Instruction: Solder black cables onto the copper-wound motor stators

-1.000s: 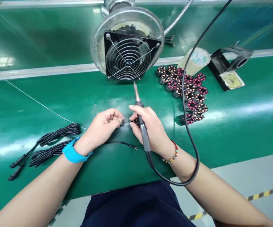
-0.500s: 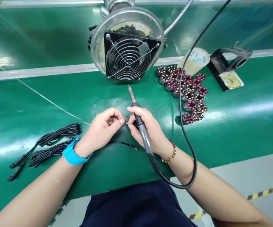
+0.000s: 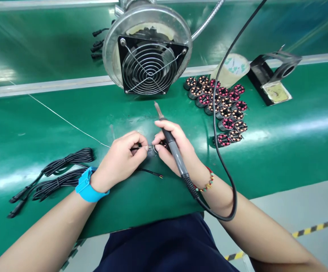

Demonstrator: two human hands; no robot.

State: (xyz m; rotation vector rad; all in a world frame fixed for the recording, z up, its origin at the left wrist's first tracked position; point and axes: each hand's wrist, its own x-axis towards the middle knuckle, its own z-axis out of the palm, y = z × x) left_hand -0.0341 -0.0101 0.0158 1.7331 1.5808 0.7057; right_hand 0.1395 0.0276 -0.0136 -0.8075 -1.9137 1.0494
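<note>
My left hand (image 3: 120,158), with a blue wrist strap (image 3: 87,186), pinches the stripped end of a thin black cable (image 3: 149,172) between thumb and forefinger. My right hand (image 3: 175,151) holds a black soldering iron (image 3: 171,141) lying across its fingers, tip pointing away towards the fan. Its fingertips also pinch a small motor stator (image 3: 159,145), mostly hidden, right against the wire end. Both hands meet over the green bench mat (image 3: 39,151).
A fume fan (image 3: 148,62) in a round metal housing stands behind the hands. Several wound stators (image 3: 220,107) cluster at the right, beside a tape roll (image 3: 233,68) and an iron stand (image 3: 275,77). Bundled black cables (image 3: 56,177) lie left. A solder wire (image 3: 67,121) runs diagonally.
The iron's tip has swung slightly left and its handle leaned further right in my right hand. My hands have closed together on the wire end and stator. The view shifted a little.
</note>
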